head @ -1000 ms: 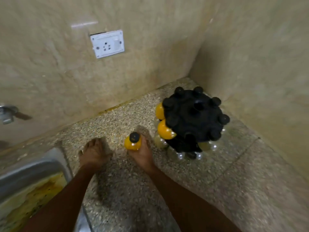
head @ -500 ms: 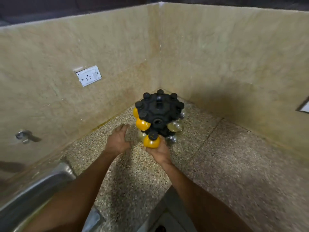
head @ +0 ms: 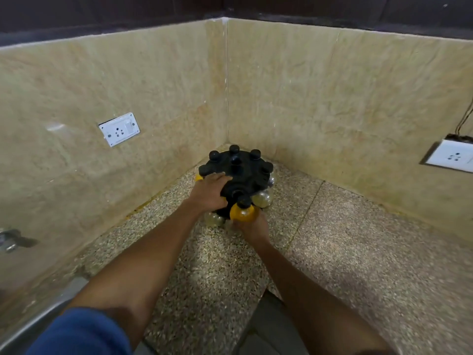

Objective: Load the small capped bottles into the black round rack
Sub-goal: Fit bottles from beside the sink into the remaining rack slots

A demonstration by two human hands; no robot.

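Resting flat on the black rack (head: 239, 172), left hand (head: 208, 192) with fingers spread. Right hand (head: 252, 228) wrapped around a yellow bottle (head: 242, 212), pressing it against the rack's near side.

Left hand (head: 208, 192) flat, palm down; right hand (head: 252, 226) gripping.

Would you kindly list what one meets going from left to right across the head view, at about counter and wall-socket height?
Tap handle → left wall socket → left hand → yellow capped bottle → right wall socket.
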